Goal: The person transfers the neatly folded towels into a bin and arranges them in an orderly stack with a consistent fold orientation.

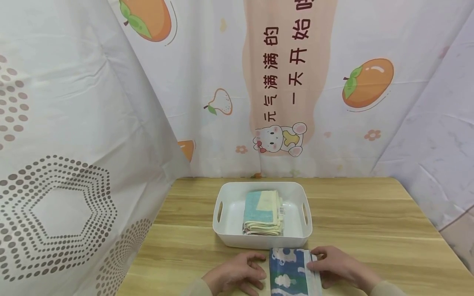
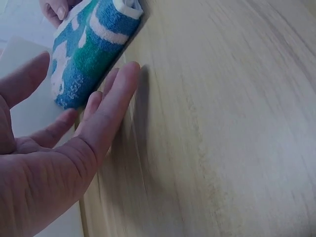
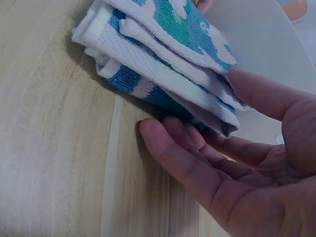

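A folded towel [image 1: 286, 273], blue and green with white figures and pale edges, lies on the table in front of the white basket. At its left side my left hand [image 1: 237, 273] has its fingers apart and relaxed, holding nothing. My right hand [image 1: 335, 265] pinches the towel's right edge, thumb on the upper layers and fingers low at the underside. Several stacked folds of the towel [image 3: 163, 64] show in the right wrist view. From the left wrist, the left fingers [image 2: 111, 113] appear beside the towel's side [image 2: 94, 47].
Just beyond the towel stands the white basket [image 1: 263, 242] with handle holes. Inside it sits a stack of folded blue and cream towels [image 1: 261, 211]. The wooden table [image 1: 355, 218] ends at a printed curtain [image 1: 222, 144] behind and at the left.
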`<state>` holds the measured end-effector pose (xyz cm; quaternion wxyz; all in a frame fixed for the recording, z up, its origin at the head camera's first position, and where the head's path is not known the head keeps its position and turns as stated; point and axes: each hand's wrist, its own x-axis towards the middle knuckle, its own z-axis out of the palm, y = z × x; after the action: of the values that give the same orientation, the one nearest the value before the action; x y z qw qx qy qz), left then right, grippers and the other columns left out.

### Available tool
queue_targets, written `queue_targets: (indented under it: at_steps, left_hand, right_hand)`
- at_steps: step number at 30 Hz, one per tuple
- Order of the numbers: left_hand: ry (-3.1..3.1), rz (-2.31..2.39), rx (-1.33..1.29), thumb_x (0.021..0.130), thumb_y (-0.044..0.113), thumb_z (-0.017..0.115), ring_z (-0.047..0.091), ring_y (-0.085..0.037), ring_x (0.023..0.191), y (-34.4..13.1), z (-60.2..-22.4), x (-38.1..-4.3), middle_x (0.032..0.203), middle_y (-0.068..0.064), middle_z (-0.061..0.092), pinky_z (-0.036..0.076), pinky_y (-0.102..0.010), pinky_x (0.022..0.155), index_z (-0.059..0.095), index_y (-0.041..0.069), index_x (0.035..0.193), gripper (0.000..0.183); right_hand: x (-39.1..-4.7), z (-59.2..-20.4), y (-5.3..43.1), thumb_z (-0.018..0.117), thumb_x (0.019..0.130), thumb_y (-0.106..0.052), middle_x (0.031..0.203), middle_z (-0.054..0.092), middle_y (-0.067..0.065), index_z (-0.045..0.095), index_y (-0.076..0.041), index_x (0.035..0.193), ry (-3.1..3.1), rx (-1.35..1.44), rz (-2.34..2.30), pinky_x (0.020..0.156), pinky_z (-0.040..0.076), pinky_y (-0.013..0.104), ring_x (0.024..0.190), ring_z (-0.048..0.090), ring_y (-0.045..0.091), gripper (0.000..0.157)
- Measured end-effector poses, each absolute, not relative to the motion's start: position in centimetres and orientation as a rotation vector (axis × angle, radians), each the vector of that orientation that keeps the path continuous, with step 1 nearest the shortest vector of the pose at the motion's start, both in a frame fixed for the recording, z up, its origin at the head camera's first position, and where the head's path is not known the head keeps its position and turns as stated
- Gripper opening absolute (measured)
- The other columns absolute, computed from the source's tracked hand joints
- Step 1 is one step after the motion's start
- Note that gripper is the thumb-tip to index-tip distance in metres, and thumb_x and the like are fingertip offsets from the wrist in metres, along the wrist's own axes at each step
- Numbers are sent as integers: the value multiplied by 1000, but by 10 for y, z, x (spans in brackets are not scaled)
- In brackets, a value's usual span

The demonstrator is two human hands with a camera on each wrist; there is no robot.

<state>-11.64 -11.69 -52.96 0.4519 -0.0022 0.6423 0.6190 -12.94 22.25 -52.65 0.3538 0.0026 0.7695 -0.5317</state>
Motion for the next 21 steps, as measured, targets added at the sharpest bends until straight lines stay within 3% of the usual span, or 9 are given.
queue_targets:
  at_steps: [8,21]
  left_hand:
    - [1559,1530,-1,98,17,68,73,-28,99,-111,-531,-116,113,-15,69,63,-37,78,45,-2,146,56]
    - [1526,1518,24,100,18,67,73,-24,96,-97,-532,-120,110,-12,73,63,-35,76,56,0,136,42]
  right_hand:
    - [-126,-532,218,72,96,-22,105,65,17,45,21,135,1929,-40,-1455,71,63,44,86,71,25,64]
    - [-126,-533,218,71,96,-18,104,63,16,53,14,128,1949,-34,-1450,71,63,42,86,69,22,49]
